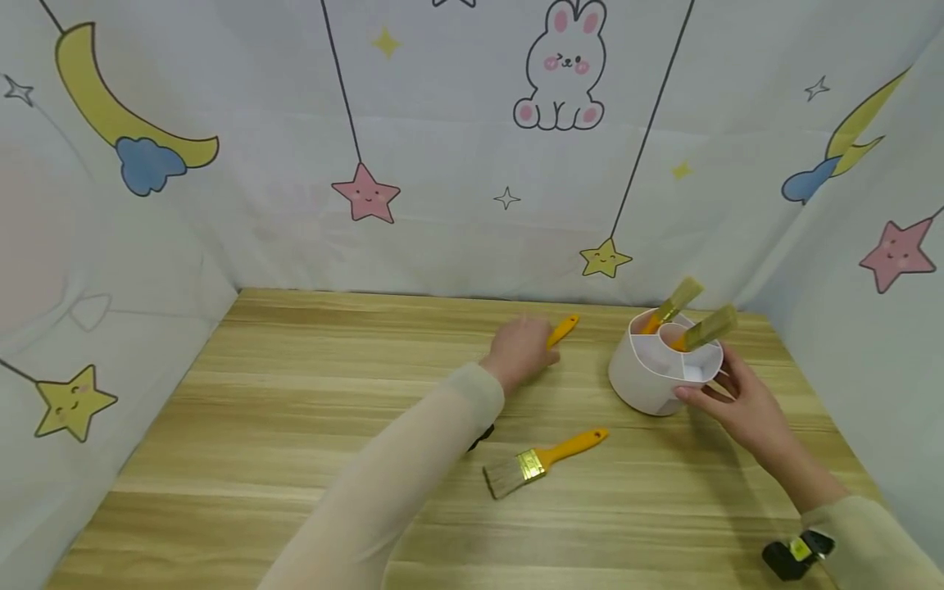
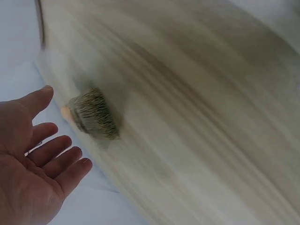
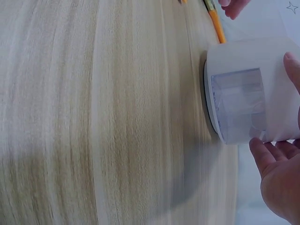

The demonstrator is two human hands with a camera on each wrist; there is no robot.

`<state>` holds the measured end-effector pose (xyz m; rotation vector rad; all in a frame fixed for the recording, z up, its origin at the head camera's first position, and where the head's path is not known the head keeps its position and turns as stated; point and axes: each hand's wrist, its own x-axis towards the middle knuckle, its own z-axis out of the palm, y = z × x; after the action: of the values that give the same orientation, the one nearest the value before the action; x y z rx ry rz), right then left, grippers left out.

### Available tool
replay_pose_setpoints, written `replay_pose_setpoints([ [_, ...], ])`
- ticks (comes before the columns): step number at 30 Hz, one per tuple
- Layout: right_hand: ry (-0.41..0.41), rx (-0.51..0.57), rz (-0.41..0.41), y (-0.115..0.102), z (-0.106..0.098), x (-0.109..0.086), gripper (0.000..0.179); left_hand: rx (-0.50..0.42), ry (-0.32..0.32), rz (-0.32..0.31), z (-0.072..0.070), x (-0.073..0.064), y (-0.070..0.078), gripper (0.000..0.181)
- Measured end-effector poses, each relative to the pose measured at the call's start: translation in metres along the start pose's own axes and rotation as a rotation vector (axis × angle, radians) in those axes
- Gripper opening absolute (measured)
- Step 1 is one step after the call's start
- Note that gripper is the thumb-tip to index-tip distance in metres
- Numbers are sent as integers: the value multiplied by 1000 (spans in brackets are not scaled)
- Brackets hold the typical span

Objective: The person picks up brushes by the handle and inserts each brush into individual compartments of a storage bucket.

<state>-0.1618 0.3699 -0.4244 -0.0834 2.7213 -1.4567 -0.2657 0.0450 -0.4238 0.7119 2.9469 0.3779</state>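
In the head view my left hand [image 1: 519, 348] is beside an orange-handled paintbrush [image 1: 564, 329]. The left wrist view has that hand with fingers spread loosely and nothing in the palm, near the bristles of a paintbrush [image 2: 96, 115] on the table. My right hand [image 1: 748, 401] grips the right side of a white round organizer [image 1: 642, 381], thumb in front and fingers behind. Two paintbrushes [image 1: 705, 329] stand in its compartments, bristles up. A clear window [image 3: 238, 103] on the organizer shows in the right wrist view.
Another paintbrush [image 1: 546, 463] lies on the wooden table [image 1: 295, 393] in front of the organizer, bristles to the left. A small black object [image 1: 481, 437] is partly hidden by the left sleeve. White printed cloth [image 1: 457, 123] hangs behind the table and at its sides.
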Motion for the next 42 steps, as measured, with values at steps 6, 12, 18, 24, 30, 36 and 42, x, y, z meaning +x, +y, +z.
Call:
replay_pose_setpoints([
  [6, -2, 2, -8, 3, -1, 1, 105, 90, 21, 79, 17, 0, -5, 30],
  [12, 4, 8, -16, 4, -2, 1, 104, 135, 17, 137, 24, -6, -11, 26],
  [18, -4, 20, 2, 4, -2, 2, 105, 136, -12, 182, 24, -14, -19, 36],
  [24, -6, 15, 0, 3, -3, 1, 106, 143, -58, 234, 22, -23, -29, 42],
  [30, -6, 20, -5, 2, -3, 1, 105, 150, -96, 314, 16, -33, -45, 45],
  [36, -9, 20, -4, 1, -3, 1, 106, 103, -127, 373, 9, -45, -64, 44],
  [42, -11, 22, 8, 2, -3, 1, 106, 79, -111, 438, 3, -58, -82, 41],
])
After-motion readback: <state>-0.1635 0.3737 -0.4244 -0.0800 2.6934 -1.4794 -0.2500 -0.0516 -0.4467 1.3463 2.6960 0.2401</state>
